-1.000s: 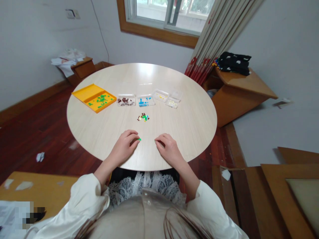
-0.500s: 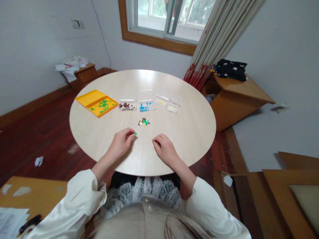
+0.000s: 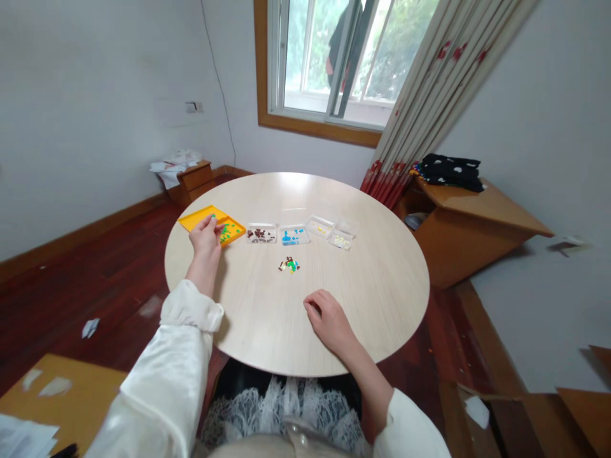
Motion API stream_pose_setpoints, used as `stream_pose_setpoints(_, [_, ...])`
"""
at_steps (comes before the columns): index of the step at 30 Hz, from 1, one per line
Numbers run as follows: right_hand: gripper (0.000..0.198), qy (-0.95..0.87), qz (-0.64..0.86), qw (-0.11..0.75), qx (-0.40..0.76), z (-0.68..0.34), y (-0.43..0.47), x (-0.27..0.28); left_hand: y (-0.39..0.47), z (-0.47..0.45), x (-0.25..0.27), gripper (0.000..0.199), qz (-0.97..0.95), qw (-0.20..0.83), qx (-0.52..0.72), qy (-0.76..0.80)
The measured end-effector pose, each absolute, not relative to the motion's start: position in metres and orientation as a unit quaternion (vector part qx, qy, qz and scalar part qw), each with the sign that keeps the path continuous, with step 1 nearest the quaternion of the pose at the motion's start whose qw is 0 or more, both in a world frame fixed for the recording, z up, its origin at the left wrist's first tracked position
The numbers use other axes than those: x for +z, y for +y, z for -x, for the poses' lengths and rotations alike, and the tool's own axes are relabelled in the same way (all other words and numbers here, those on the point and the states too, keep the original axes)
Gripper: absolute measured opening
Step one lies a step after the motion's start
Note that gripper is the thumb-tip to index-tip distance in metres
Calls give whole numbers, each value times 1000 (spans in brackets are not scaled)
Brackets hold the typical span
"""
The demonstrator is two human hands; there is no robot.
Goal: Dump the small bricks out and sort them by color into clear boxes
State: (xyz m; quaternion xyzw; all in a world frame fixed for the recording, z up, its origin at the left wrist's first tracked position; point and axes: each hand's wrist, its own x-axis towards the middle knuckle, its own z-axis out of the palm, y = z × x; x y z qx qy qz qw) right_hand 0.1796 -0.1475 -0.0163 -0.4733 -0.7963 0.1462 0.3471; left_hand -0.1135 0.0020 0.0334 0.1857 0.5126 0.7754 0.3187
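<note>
My left hand (image 3: 206, 235) reaches over the open yellow box (image 3: 193, 218), which has small green pieces (image 3: 231, 230) in it. A bit of green shows at its pinched fingertips, seemingly a small green piece (image 3: 213, 216). On the table's near side rests my right hand (image 3: 328, 318), fingers curled in and nothing visible in them. A small mixed pile of brown, green, yellow, white and blue pieces (image 3: 289, 265) lies between the hands and the trays. My left hand covers part of the box.
Clear trays stand in a row on the round table (image 3: 382, 286): one with brown pieces (image 3: 260, 235), one with blue pieces (image 3: 289, 237), and an open one with yellow and whitish pieces (image 3: 340, 240). A tilted wooden cabinet (image 3: 472, 235) stands to the right.
My left hand has moved forward and left, with the small green piece, from the near side of the table to the yellow box. My right hand stays in place. The view has tilted up.
</note>
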Motion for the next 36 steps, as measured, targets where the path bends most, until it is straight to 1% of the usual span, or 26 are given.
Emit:
stream_pose_setpoints(2, [15,-796,473,350,141,-180,-148,-15,11,110,33,11,-154,305,791,508])
stream_pose_setpoints(4, [15,-797,470,352,139,-179,-149,-14,15,106,29,10,-177,262,781,539])
stream_pose_setpoints(6, [15,-798,466,356,136,-179,-149,-14,15,104,20,8,-242,189,743,595])
stream_pose_setpoints(9, [16,-799,467,356,134,-178,-150,-13,11,104,6,9,-391,25,657,645])
stream_pose_setpoints(10, [16,-798,467,355,135,-177,-150,-13,10,104,3,13,-420,-11,627,656])
stream_pose_setpoints(12, [15,-795,469,356,143,-177,-151,-12,8,105,-1,18,-456,-43,567,684])
stream_pose_setpoints(17, [14,-781,468,371,182,-177,-152,-11,6,107,-2,27,-461,-58,424,778])
stream_pose_setpoints(20, [14,-774,466,381,196,-178,-153,-11,5,107,-1,31,-461,-48,379,801])
stream_pose_setpoints(28, [14,-772,453,397,205,-177,-153,-12,3,104,0,35,-469,-32,359,806])
stream_pose_setpoints(31, [17,-768,450,405,209,-178,-149,-14,5,100,-1,33,-484,-30,361,797])
stream_pose_setpoints(36, [20,-766,453,373,265,-186,-122,-19,7,93,-6,35,-514,-17,339,788])
